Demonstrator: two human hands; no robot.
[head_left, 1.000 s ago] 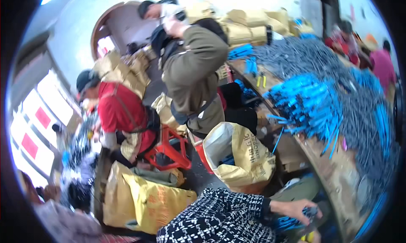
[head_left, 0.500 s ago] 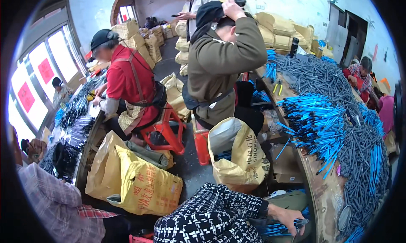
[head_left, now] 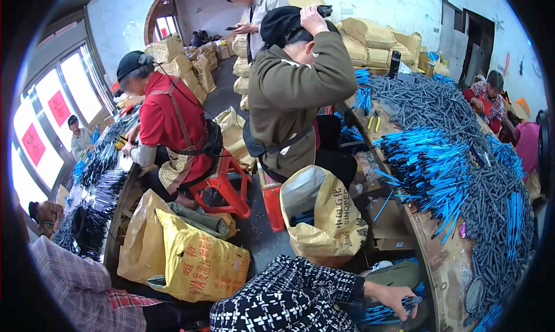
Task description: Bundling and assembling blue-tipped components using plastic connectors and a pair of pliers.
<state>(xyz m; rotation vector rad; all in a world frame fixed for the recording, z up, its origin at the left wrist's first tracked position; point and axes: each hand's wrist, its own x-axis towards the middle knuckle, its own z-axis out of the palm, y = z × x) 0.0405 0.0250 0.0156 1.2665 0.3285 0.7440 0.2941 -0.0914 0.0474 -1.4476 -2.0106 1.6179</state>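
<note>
A black-and-white patterned sleeve crosses the lower middle and ends in my left hand (head_left: 394, 297) at the lower right. Its fingers are curled round a grey-ended bundle of thin pen-like sticks (head_left: 411, 302). Blue sticks (head_left: 378, 314) show just below and beside the palm, over an olive cloth (head_left: 399, 277). How many of them the hand itself holds is hidden. My right hand does not appear.
On the right, a wooden table (head_left: 442, 257) bears heaps of blue sticks (head_left: 430, 164), grey pieces (head_left: 497, 228) and yellow-handled pliers (head_left: 374, 120). Yellow sacks (head_left: 205, 262) stand left; an open sack (head_left: 329, 228) sits mid-floor. Co-workers sit on red stools (head_left: 222, 184).
The view has shifted slightly, so most of the room sits a little further left. My left hand keeps its grip at nearly the same place.
</note>
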